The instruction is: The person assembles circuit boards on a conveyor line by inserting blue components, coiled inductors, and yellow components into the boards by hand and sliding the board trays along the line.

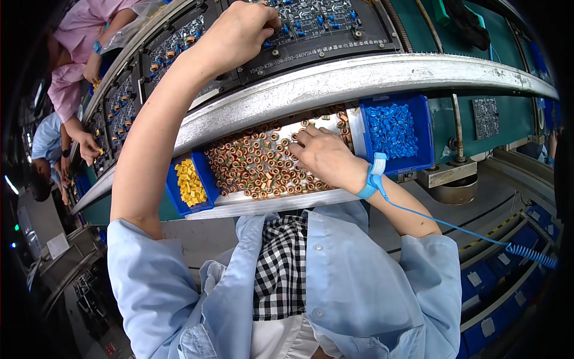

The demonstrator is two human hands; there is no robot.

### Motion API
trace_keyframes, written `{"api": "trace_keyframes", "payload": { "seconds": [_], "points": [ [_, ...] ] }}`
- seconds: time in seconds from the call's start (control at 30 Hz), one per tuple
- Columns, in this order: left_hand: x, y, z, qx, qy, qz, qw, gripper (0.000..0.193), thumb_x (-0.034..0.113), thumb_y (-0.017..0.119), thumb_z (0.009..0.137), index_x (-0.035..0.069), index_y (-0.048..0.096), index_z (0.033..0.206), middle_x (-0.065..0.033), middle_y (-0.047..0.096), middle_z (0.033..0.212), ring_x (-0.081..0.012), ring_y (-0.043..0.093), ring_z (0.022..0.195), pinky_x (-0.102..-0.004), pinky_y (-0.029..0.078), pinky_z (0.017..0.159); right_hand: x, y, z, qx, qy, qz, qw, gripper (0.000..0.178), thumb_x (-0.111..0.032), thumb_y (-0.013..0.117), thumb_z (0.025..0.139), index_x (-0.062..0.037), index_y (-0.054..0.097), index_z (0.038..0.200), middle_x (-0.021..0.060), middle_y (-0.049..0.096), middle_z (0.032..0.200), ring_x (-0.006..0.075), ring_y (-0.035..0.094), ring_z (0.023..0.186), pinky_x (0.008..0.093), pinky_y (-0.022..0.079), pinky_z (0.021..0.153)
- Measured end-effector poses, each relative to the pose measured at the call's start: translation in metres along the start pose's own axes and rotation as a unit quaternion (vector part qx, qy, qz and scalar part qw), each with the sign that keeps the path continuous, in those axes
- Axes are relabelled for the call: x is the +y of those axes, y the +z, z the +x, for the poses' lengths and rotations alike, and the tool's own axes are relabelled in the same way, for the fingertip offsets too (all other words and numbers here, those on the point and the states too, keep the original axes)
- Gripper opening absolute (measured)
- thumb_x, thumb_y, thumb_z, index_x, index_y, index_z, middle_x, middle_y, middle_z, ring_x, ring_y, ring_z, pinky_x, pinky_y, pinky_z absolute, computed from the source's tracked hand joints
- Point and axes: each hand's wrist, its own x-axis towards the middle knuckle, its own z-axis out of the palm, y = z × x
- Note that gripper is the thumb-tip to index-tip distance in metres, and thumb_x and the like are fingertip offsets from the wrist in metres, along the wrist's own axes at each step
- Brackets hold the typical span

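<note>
My left hand reaches over a black carrier of circuit boards set with small blue parts. Its fingers are pinched together at the board; whatever they hold is hidden. Down in a metal tray, my right hand rests with bent, parted fingers among many copper-wound ring coils. Its fingertips touch the coils near a bare patch of the tray. A light-blue wrist strap with a coiled cord circles my right wrist.
A blue bin of yellow parts stands left of the tray, a blue bin of blue parts right. A silver rail runs between tray and carrier. A circuit board lies far right. Co-workers' hands work along the line at left.
</note>
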Motion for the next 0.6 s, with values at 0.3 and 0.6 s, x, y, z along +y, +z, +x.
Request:
{"api": "trace_keyframes", "payload": {
  "seconds": [0.3, 0.6],
  "points": [
    [0.0056, 0.0042, -0.0077, 0.046, -0.038, -0.019, 0.998, 0.016, -0.002, 0.061, 0.077, -0.004, 0.066, 0.092, -0.0115, 0.067, 0.074, -0.018, 0.06, 0.057, -0.0288, 0.047, 0.052, -0.0011, -0.0043, 0.0015, -0.015, 0.007, 0.028, 0.999, 0.015, -0.012, 0.054, 0.074, -0.0031, 0.06, 0.085, 0.0142, 0.061, 0.086, 0.0303, 0.058, 0.088, 0.0381, 0.049, 0.078],
    [0.0022, 0.0021, -0.0014, 0.024, -0.02, -0.018, 0.999, 0.013, -0.002, 0.062, 0.076, -0.004, 0.067, 0.089, -0.012, 0.067, 0.075, -0.0181, 0.061, 0.057, -0.0286, 0.048, 0.052, 0.0, -0.005, 0.0019, -0.021, 0.001, 0.026, 0.999, 0.015, -0.012, 0.06, 0.072, -0.0029, 0.059, 0.084, 0.0131, 0.06, 0.086, 0.028, 0.058, 0.084, 0.0363, 0.048, 0.077]
  ]
}}
